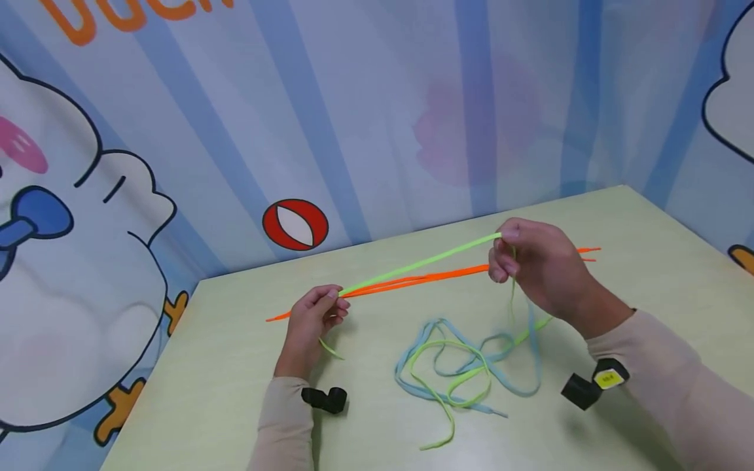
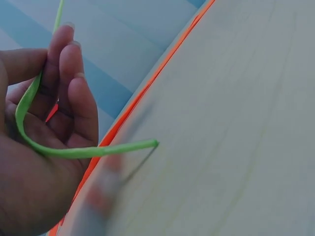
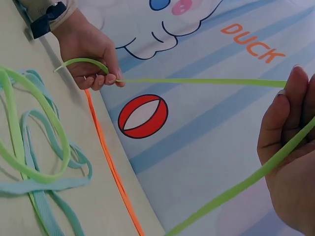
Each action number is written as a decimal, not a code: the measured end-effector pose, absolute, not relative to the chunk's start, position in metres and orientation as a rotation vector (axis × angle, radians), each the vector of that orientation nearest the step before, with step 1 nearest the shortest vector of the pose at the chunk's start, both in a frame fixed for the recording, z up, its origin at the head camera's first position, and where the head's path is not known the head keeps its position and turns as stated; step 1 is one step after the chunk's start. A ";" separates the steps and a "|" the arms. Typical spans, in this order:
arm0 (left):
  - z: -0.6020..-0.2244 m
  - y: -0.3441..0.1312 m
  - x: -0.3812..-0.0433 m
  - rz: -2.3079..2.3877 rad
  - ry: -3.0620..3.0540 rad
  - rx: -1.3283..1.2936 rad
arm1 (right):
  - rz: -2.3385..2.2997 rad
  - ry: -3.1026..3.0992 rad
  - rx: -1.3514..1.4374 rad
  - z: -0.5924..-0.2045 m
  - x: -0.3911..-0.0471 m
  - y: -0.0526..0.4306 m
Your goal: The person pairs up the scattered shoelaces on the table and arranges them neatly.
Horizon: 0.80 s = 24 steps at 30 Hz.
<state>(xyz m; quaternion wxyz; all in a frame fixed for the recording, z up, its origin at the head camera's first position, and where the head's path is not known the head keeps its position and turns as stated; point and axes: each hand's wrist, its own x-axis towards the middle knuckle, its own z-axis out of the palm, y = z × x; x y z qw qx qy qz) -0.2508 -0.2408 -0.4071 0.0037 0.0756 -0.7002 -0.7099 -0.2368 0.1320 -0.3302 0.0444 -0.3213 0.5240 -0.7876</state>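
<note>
- A space decorated in a playful, childlike style; whether it belongs to a home, a shop or a studio cannot be told.
- A blue-striped backdrop (image 1: 389, 118) fills the upper part of the head view, directly behind the pale table (image 1: 194, 399).
- A large white cartoon figure (image 1: 88, 327) with orange feet (image 1: 120, 411) stands printed at the left edge.
- A red-and-white ball (image 1: 294, 224) is printed left of centre.
- Orange lettering (image 3: 252, 44), upper right of the right wrist view, reads "DUCK".
</note>
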 end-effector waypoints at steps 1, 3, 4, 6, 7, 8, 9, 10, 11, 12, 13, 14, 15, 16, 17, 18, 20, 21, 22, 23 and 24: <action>-0.408 -0.241 -0.251 -2.230 -2.195 0.239 | -2.401 1.612 -0.986 -0.331 -0.238 0.134; -0.409 -0.242 -0.250 -2.238 -2.192 0.228 | -2.388 1.635 -0.992 -0.333 -0.240 0.139; -0.410 -0.242 -0.250 -2.247 -2.178 0.216 | -2.382 1.644 -0.994 -0.334 -0.241 0.142; -0.409 -0.243 -0.249 -2.283 -2.127 0.182 | -2.370 1.666 -0.998 -0.335 -0.244 0.147; -0.409 -0.243 -0.249 -2.303 -2.100 0.158 | -2.366 1.677 -1.003 -0.336 -0.246 0.150; -0.409 -0.244 -0.249 -2.323 -2.073 0.135 | -2.361 1.688 -1.006 -0.336 -0.247 0.152; -0.408 -0.245 -0.248 -2.343 -2.047 0.114 | -2.356 1.698 -1.012 -0.337 -0.249 0.155; -0.408 -0.244 -0.248 -2.361 -2.028 0.099 | -2.349 1.716 -1.012 -0.338 -0.250 0.158; -0.409 -0.244 -0.248 -2.375 -2.015 0.089 | -2.344 1.729 -1.013 -0.338 -0.251 0.162; -0.409 -0.245 -0.247 -2.380 -2.010 0.085 | -2.336 1.745 -1.015 -0.339 -0.252 0.165; -0.409 -0.245 -0.247 -2.377 -2.012 0.086 | -2.328 1.761 -1.015 -0.339 -0.253 0.168; -0.409 -0.245 -0.246 -2.373 -2.014 0.094 | -2.321 1.777 -1.017 -0.339 -0.255 0.171; -0.409 -0.245 -0.246 -2.365 -2.021 0.099 | -2.314 1.794 -1.018 -0.339 -0.256 0.175; -0.409 -0.245 -0.246 -2.357 -2.028 0.103 | -2.309 1.808 -1.021 -0.339 -0.257 0.178; -0.409 -0.246 -0.246 -2.352 -2.034 0.109 | -2.303 1.810 -1.027 -0.339 -0.259 0.181; -0.408 -0.246 -0.246 -2.347 -2.041 0.112 | -2.298 1.826 -1.022 -0.339 -0.260 0.183; -0.408 -0.246 -0.246 -2.347 -2.051 0.116 | -2.289 1.836 -1.024 -0.340 -0.262 0.187; -0.408 -0.246 -0.246 -2.350 -2.053 0.114 | -2.285 1.847 -1.019 -0.341 -0.262 0.189; -0.408 -0.246 -0.247 -2.354 -2.053 0.114 | -2.280 1.856 -1.015 -0.342 -0.263 0.190; -0.408 -0.246 -0.247 -2.358 -2.051 0.117 | -2.277 1.866 -1.006 -0.343 -0.264 0.191; -0.408 -0.247 -0.247 -2.358 -2.049 0.121 | -2.279 1.878 -0.992 -0.344 -0.265 0.191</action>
